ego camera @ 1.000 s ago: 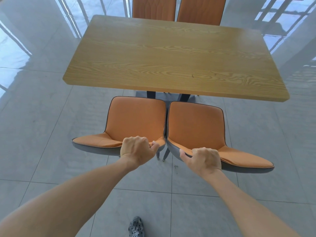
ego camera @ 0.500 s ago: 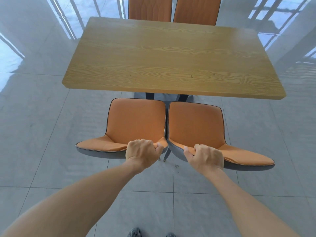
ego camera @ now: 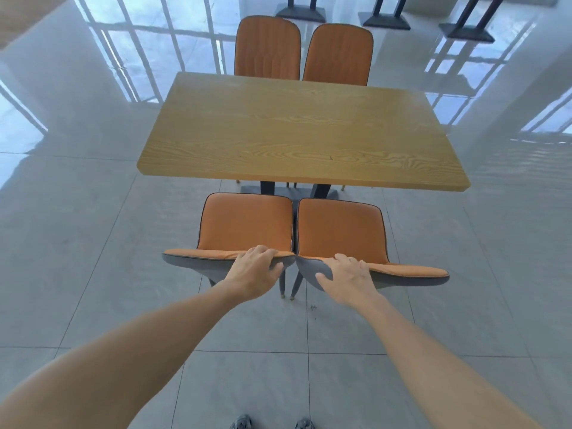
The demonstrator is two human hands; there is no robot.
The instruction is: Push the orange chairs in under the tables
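Two orange chairs with grey shells stand side by side, facing a wooden table (ego camera: pixel 294 134). The front edges of their seats lie close to the table's near edge. My left hand (ego camera: pixel 253 270) holds the backrest top of the left chair (ego camera: pixel 247 224), fingers over the rim and thumb on the grey shell. The right chair (ego camera: pixel 340 230) is held the same way by my right hand (ego camera: pixel 346 277). Both arms reach forward nearly straight.
Two more orange chairs (ego camera: pixel 267 48) (ego camera: pixel 339 54) stand tucked in at the table's far side. Dark table bases (ego camera: pixel 387 20) stand at the back. Glossy grey floor tiles (ego camera: pixel 93 243) surround the table, and my shoes (ego camera: pixel 241 422) show at the bottom edge.
The view has pulled back and tilted up, so the far chairs show fully. My hands have changed from tight fists on the backrests to looser holds with fingers spread over the rims.
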